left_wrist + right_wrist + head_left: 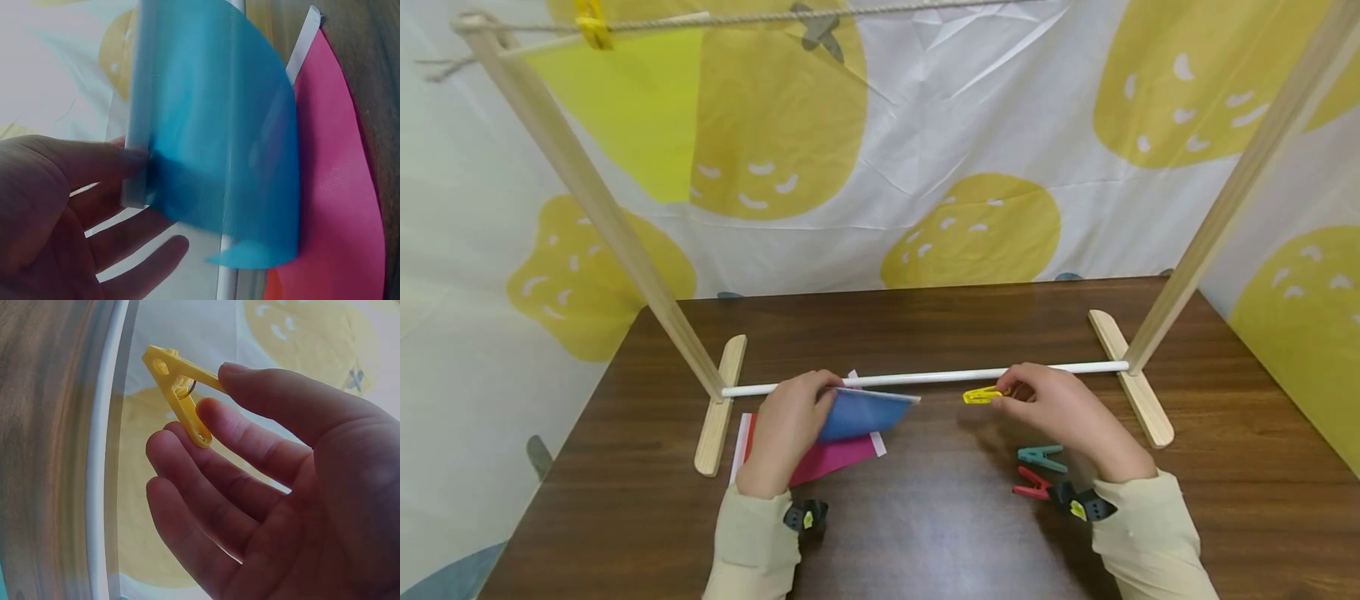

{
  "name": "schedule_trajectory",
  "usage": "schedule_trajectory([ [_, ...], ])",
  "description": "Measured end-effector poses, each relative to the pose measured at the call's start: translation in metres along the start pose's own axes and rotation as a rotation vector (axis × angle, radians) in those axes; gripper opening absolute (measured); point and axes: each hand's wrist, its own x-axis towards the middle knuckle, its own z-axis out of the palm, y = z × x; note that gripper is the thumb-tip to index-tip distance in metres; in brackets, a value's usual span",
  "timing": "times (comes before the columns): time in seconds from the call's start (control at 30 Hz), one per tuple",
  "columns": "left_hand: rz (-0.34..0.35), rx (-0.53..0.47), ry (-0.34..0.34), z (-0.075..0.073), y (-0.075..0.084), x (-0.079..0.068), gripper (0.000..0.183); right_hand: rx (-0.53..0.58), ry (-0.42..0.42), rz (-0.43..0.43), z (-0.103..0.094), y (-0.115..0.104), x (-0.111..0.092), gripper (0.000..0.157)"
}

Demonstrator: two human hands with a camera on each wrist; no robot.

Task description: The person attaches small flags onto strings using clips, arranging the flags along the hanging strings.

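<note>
My left hand (793,425) pinches a blue pennant flag (861,414) by its white top band, thumb in front and fingers behind. In the left wrist view the blue cloth (212,125) curls in front of the white rod. Beneath it on the table lie a magenta flag (835,458) and a red one (749,429), partly covered. With thumb and fingertips my right hand (1056,408) holds a yellow clothespin (981,396), whose spring shows in the right wrist view. A teal clothespin (1041,457) and a red clothespin (1032,483) lie on the table below that hand.
A wooden frame rises on two posts (602,217), with feet joined by a white rod (940,377). Across the top runs a rope (760,17), where another yellow clothespin (593,25) holds a yellow flag (632,100). Behind the brown table (925,533) hangs a patterned curtain (955,108).
</note>
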Motion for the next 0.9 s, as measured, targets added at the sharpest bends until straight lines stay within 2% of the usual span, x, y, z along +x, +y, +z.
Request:
schedule_trajectory([
  [0.17,-0.044,-0.007,0.011,-0.002,0.003,0.001,0.016,-0.006,0.027,-0.013,-0.002,0.000,-0.001,0.011],
  [0.47,-0.038,0.013,0.069,-0.004,0.002,-0.001,0.008,-0.037,0.121,-0.103,-0.005,-0.002,0.000,0.005],
  [0.63,-0.069,0.020,0.105,-0.005,-0.004,-0.003,0.007,-0.041,0.147,-0.117,-0.006,-0.002,0.000,0.005],
  [0.9,-0.111,0.008,0.076,-0.009,-0.008,-0.002,0.008,-0.025,0.179,-0.124,-0.004,-0.003,-0.001,0.005],
])
